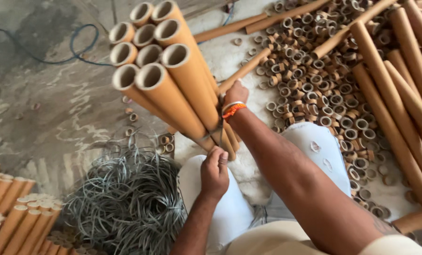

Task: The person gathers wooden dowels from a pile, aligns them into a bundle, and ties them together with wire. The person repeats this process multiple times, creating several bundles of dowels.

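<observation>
Left hand grip pinches strap; right hand steadies nine tubes (bundled)

Left hand fisted, pinching near lap; right hand extended forward, forearm straight, grip closed.

Floor, left: grey strap tangle, blue cable
Right: short cardboard rings, long loose tubes
Bottom left: stacked tubes
</observation>
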